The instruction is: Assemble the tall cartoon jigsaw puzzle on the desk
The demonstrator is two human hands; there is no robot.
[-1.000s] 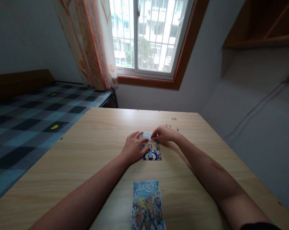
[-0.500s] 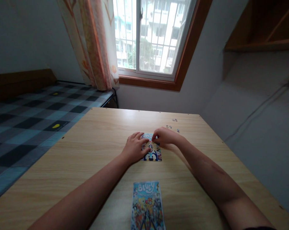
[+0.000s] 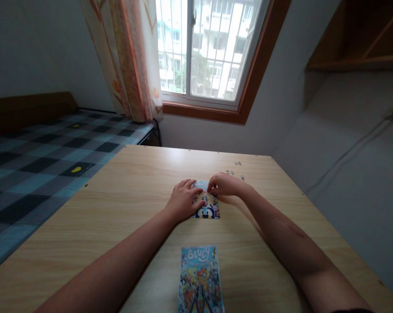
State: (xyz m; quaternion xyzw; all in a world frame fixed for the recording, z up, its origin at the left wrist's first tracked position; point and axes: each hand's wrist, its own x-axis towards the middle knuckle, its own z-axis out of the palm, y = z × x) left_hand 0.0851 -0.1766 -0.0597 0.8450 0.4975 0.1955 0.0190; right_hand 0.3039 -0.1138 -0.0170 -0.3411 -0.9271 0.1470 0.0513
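A small colourful jigsaw puzzle (image 3: 208, 209) lies flat in the middle of the wooden table (image 3: 124, 204). My left hand (image 3: 182, 201) rests on its left edge, fingers stretched flat over the pieces. My right hand (image 3: 224, 184) is at the puzzle's top right corner, its fingertips pinched together against the top row; what they hold is too small to make out. A printed card with the same blue cartoon picture (image 3: 200, 278) lies near the table's front edge, between my forearms.
Several loose puzzle pieces (image 3: 234, 170) lie scattered beyond my right hand. A bed with a checked blue cover (image 3: 36, 165) stands to the left of the table. Ahead is a window (image 3: 206, 52) with a curtain (image 3: 131, 61); a grey wall runs along the right.
The view has shifted slightly. Both hands stay on the puzzle; my right hand's fingertips have barely moved along the top edge.
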